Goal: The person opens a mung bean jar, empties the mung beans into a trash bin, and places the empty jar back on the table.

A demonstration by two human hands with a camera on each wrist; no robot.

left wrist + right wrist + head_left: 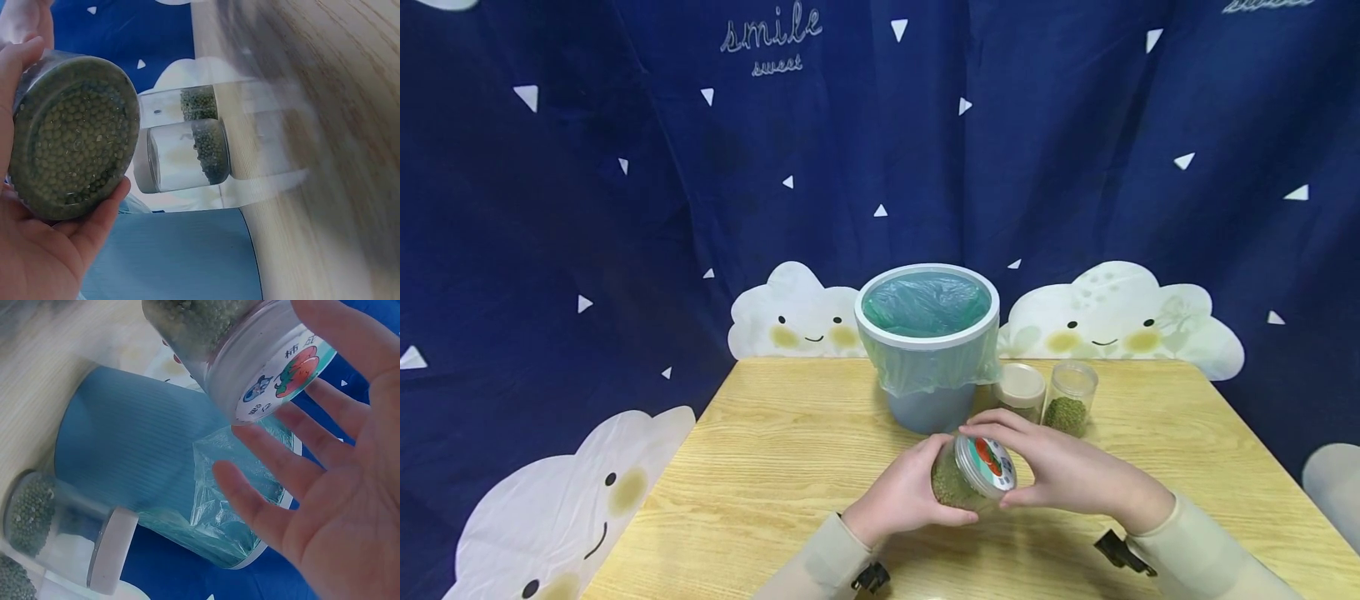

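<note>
A clear jar of mung beans (951,485) is held tilted above the table, its base toward the camera in the left wrist view. My left hand (902,493) grips the jar's body, thumb on the near side and fingers behind. The round lid (997,467), printed with red fruit, faces right. Around that lid my right hand (1063,467) is spread, thumb at its lower edge and fingertips at its upper edge. In the right wrist view the fingertips (245,430) sit right at the lid's rim, with the palm away from its face.
A blue-grey bin (928,408) with a green liner bag (925,304) stands behind the hands. Right of it are a white-lidded jar (1021,387) and a lidless jar (1067,415), both partly filled with green beans. A cloud-printed navy curtain (820,208) hangs behind the wooden table (775,433).
</note>
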